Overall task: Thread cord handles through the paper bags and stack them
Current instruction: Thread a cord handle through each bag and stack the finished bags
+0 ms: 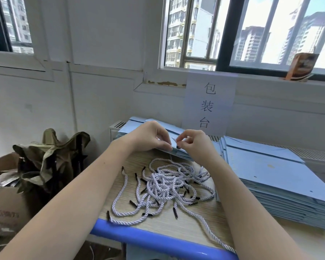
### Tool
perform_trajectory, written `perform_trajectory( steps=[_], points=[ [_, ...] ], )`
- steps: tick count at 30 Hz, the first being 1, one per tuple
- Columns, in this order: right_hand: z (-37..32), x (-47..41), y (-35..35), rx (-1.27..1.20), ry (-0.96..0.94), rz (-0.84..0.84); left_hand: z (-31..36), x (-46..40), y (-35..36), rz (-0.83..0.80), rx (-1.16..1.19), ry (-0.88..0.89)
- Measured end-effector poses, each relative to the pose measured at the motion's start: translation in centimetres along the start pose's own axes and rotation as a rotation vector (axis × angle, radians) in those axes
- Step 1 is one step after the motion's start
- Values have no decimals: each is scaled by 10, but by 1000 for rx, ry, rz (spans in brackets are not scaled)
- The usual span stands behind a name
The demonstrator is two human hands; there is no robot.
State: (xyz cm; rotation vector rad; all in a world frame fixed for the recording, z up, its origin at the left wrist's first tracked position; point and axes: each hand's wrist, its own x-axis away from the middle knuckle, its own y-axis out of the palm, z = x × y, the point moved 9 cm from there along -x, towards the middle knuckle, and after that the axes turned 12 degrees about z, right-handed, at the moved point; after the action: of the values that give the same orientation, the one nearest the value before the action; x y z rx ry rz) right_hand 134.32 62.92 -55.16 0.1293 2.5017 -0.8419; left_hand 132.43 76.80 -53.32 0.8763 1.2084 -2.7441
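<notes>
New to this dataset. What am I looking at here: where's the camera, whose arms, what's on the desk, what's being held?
There is one picture only, from a wide-angle camera on a person's head, looking forward and down. No robot is here: the two bare arms are the wearer's own.

The left hand holds the edge of a flat light blue paper bag. The right hand pinches the black tip of a cord at that edge, seemingly threading it.

On the wooden desk with a blue rim lies a tangle of white twisted cords with black tips. On the right is a stack of flat blue bags; more lie behind the hands. A paper sign hangs below the window.
</notes>
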Motion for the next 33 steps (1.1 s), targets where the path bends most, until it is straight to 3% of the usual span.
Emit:
perform_trajectory(
  steps=[10, 14, 23, 27, 33],
  points=[
    [5, -3, -12, -62, 59, 32, 4, -6, -7, 128, -92, 105],
    [3, -7, -17, -39, -5, 49, 8, -6, -10, 191, -189, 181],
    [-8, -3, -8, 134, -154, -41, 30, -2, -1, 169, -381, 379],
    [-4, 0, -10, 71, -119, -126, 37, 1, -1, 172, -376, 425],
    [-5, -5, -21, -122, -88, -6, 46, 3, -11, 326, -375, 532]
  ],
)
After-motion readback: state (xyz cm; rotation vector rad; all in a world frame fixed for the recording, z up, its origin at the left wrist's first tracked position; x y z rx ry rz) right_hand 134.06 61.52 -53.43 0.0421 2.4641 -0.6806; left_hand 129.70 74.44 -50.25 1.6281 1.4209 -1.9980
